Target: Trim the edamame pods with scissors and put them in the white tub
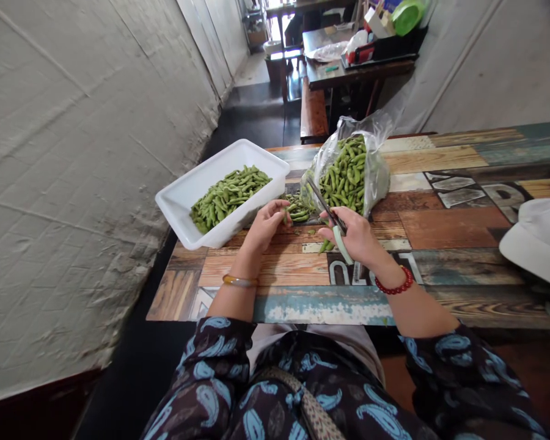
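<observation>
My right hand (355,235) is wrapped round a pair of scissors (338,235) with pale green handles, the dark blades pointing up and left. In my left hand (268,223), thumb and fingers pinch a green edamame pod, mostly covered by the fingertips. Between my hands lies a small heap of pods and trimmings (299,211) on the table. Behind the scissors stands an open clear plastic bag (376,165) full of edamame pods (346,174). To the left, a white plastic tub (183,217) holds a broad layer of pods (229,194).
The patchwork wood-print table (453,223) carries a white cap (538,235) at its right edge. A rough white wall (73,153) runs along the left. Beyond are a wooden bench (313,113) and another table (318,73) with a green basket (407,17) and packages.
</observation>
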A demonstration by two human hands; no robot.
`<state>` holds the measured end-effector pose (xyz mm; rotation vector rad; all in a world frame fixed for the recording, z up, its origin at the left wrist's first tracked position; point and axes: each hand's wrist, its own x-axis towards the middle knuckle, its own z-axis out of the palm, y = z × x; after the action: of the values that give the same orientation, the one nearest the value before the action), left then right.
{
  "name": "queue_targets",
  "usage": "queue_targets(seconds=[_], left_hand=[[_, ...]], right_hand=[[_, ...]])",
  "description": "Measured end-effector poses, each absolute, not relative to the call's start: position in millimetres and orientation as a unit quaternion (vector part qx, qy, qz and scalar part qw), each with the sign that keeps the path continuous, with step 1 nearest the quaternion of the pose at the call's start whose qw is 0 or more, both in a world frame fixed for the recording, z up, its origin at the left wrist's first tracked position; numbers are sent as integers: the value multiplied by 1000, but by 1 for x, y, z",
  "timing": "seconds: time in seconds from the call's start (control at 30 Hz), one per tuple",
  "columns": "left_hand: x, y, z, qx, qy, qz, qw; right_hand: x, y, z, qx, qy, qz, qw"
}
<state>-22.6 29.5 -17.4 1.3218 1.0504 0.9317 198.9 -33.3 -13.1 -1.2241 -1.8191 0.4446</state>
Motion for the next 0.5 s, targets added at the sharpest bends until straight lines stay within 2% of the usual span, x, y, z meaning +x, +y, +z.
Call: queue_targets(seconds=[0.07, 0.13, 0.27, 0.33, 0.5], left_hand=[[-19, 31, -16, 540, 446, 388, 599], [-14, 35, -17, 584, 469, 371, 549], [-3, 45, -25, 754, 526, 278, 280], [1, 47, -29, 797, 532, 212, 194], [-1, 38, -29, 838, 505, 137, 156]], right_hand=[[199, -33, -13, -492, -734, 180, 432], [199, -34, -14, -488, -738, 178, 431], [199, -34, -14, -485, -739, 175, 434], [199, -34, -14, -486, -738, 176, 433], [199, -33, -15, -492, -732, 177, 436]])
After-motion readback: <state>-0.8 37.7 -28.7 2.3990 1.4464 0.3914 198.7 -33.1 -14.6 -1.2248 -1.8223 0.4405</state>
